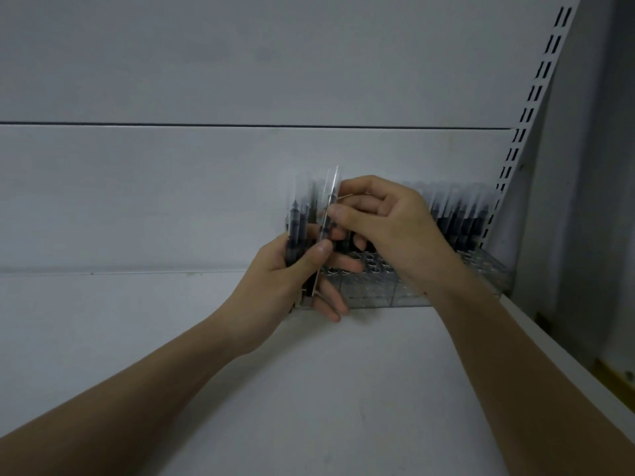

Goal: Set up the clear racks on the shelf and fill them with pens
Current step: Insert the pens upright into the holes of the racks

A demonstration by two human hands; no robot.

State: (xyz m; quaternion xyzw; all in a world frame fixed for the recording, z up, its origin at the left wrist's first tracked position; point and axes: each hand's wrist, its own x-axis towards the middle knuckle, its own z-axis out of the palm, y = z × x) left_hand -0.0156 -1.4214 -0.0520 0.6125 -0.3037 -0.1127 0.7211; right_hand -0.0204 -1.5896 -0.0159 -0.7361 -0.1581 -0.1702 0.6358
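Note:
A clear rack (488, 274) with round holes stands on the white shelf (171, 338) against the back panel, at the right. Several dark pens with clear caps (457, 214) stand upright in its back rows. My left hand (292, 280) grips a bundle of the same pens (297, 218), held upright in front of the rack's left end. My right hand (388, 228) pinches a single pen (330, 207) between thumb and forefinger, right beside the bundle. The rack's front holes near my hands show no pens.
A slotted white upright (536, 94) runs up the right side of the shelf bay. The shelf's right edge (563, 355) drops off beyond my right forearm. A seam (206, 124) crosses the back panel above the pens.

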